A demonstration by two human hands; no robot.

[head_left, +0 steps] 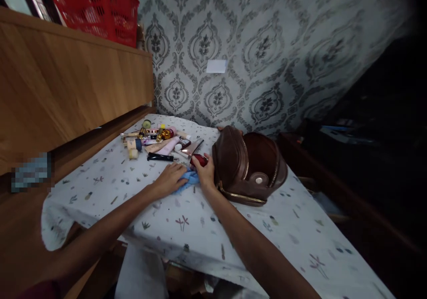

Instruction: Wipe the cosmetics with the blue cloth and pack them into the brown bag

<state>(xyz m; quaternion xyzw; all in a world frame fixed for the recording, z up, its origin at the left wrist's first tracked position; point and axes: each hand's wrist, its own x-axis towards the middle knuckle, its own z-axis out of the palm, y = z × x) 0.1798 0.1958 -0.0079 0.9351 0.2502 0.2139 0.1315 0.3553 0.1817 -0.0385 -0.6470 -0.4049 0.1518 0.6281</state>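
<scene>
My right hand (207,173) is closed round a small, glossy dark red container (199,160), held just above the table in front of the bag; its exact kind is hard to make out. Beside it, my left hand (169,180) is closed on a crumpled blue cloth (189,181), its fingers pressing the cloth near the red container. A black tube (160,157) lies just beyond my left fingers. Past both hands is a loose pile of cosmetics, with a pink tube (169,146), a gold bottle (164,135) and a dark-lidded jar (134,145).
An unzipped brown leather bag (230,161) stands to the right of my hands, its mouth gaping. A patterned white cloth (200,228) covers the table. Wooden drawers (76,72) border the left side, with a red plastic basket (100,12) on top. A patterned wall rises behind.
</scene>
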